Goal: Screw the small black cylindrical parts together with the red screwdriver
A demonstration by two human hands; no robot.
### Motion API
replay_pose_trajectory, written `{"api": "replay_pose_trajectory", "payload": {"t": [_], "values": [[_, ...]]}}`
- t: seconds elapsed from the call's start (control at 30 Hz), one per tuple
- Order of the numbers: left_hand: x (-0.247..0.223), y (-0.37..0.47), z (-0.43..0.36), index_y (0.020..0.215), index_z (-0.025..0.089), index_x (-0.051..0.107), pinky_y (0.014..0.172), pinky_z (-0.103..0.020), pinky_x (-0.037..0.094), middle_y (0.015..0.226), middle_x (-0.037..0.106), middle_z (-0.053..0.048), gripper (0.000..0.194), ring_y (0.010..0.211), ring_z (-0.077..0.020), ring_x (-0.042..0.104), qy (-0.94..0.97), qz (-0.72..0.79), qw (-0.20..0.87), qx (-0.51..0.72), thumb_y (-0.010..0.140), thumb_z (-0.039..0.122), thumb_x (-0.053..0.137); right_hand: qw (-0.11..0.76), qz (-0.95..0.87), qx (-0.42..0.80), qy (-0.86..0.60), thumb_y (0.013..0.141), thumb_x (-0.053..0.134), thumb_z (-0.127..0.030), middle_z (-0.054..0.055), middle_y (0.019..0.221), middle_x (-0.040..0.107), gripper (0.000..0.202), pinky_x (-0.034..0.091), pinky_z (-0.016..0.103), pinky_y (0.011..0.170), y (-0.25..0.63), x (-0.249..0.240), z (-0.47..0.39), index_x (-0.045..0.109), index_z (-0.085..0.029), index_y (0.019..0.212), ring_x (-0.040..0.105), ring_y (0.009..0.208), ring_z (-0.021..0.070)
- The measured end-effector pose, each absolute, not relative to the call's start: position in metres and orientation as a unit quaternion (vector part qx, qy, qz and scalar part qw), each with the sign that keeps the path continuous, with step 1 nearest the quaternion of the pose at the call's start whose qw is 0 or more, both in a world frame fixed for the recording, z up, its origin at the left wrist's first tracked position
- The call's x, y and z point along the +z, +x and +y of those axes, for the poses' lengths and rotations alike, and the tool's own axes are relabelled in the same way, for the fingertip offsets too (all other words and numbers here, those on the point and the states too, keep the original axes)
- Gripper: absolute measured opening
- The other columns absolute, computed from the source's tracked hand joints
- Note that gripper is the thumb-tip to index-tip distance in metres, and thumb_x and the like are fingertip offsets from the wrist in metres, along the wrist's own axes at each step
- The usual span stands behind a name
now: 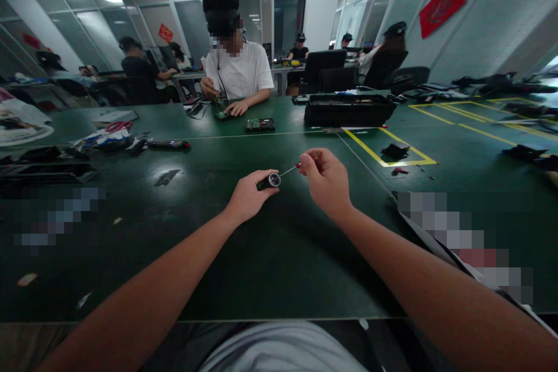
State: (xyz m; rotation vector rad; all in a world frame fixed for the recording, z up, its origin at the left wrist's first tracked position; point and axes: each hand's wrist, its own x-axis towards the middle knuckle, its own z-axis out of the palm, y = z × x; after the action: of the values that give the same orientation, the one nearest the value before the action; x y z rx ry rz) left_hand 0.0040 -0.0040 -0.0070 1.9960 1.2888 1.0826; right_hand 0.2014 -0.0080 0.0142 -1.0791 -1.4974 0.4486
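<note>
Head view: we've got a small black cylindrical part [274,180] near the middle of the green tabletop [261,267], pinched between our left hand's [247,196] thumb and fingers, so that grip's only about as wide as the part. Its round, silver-rimmed end faces us. Our right hand [329,181] is closed narrowly on the red handle of what looks like a slim screwdriver [288,171], shaft angled left to that end. Can't tell how deep the tip sits. Risk-wise, we'd say a slanted push could skid the tip off toward our left fingers, and a loose pinch could let the part twist.
</note>
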Motion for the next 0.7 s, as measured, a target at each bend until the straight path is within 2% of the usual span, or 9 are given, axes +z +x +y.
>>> {"api": "replay_pose_trajectory", "payload": {"t": [0.17, 0.33, 0.4, 0.5, 0.57, 0.7], "values": [[-0.007, 0.002, -0.004, 0.123, 0.024, 0.07, 0.112, -0.043, 0.043, 0.126, 0.069, -0.006, 0.043, 0.121, -0.0251, 0.061, 0.739, 0.477, 0.256, 0.401, 0.082, 0.012, 0.076, 0.545, -0.653, 0.203, -0.486, 0.094, 0.06, -0.046, 0.002, 0.071, 0.069, 0.026, 0.045, 0.032, 0.06, 0.203, 0.022, -0.01, 0.066, -0.021, 0.092, 0.062, 0.061, 0.017], [-0.01, 0.001, -0.003, 0.121, 0.023, 0.071, 0.113, -0.044, 0.042, 0.125, 0.069, -0.006, 0.042, 0.121, -0.0245, 0.061, 0.745, 0.471, 0.241, 0.408, 0.081, 0.012, 0.077, 0.511, -0.708, 0.208, -0.441, 0.093, 0.056, -0.033, 0.0, 0.074, 0.066, 0.013, 0.041, 0.031, 0.059, 0.204, 0.026, -0.015, 0.064, -0.023, 0.095, 0.058, 0.063, 0.0156], [-0.01, 0.001, -0.003, 0.121, 0.023, 0.071, 0.113, -0.044, 0.043, 0.124, 0.069, -0.006, 0.042, 0.12, -0.0244, 0.062, 0.746, 0.47, 0.239, 0.406, 0.081, 0.011, 0.077, 0.499, -0.718, 0.189, -0.447, 0.094, 0.056, -0.035, 0.0, 0.071, 0.064, 0.014, 0.039, 0.031, 0.058, 0.202, 0.027, -0.017, 0.063, -0.024, 0.09, 0.056, 0.062, 0.0158], [-0.01, 0.002, -0.003, 0.121, 0.025, 0.071, 0.112, -0.045, 0.044, 0.123, 0.07, -0.006, 0.042, 0.119, -0.0244, 0.062, 0.752, 0.467, 0.234, 0.402, 0.081, 0.011, 0.077, 0.506, -0.701, 0.155, -0.479, 0.099, 0.049, -0.047, 0.0, 0.066, 0.062, 0.031, 0.036, 0.031, 0.058, 0.198, 0.026, -0.018, 0.062, -0.024, 0.083, 0.055, 0.06, 0.0167], [-0.011, 0.002, -0.004, 0.121, 0.025, 0.071, 0.112, -0.045, 0.044, 0.123, 0.07, -0.006, 0.042, 0.119, -0.0244, 0.062, 0.754, 0.468, 0.232, 0.399, 0.081, 0.011, 0.077, 0.515, -0.692, 0.14, -0.486, 0.101, 0.043, -0.046, 0.002, 0.07, 0.065, 0.033, 0.037, 0.032, 0.06, 0.197, 0.026, -0.018, 0.064, -0.024, 0.088, 0.058, 0.063, 0.018], [-0.012, 0.002, -0.004, 0.121, 0.023, 0.071, 0.112, -0.044, 0.045, 0.123, 0.07, -0.006, 0.043, 0.119, -0.0239, 0.062, 0.756, 0.468, 0.229, 0.397, 0.081, 0.01, 0.078, 0.507, -0.7, 0.142, -0.483, 0.099, 0.041, -0.03, 0.002, 0.074, 0.067, 0.025, 0.039, 0.033, 0.064, 0.197, 0.025, -0.016, 0.062, -0.023, 0.109, 0.06, 0.065, 0.0191]]}}
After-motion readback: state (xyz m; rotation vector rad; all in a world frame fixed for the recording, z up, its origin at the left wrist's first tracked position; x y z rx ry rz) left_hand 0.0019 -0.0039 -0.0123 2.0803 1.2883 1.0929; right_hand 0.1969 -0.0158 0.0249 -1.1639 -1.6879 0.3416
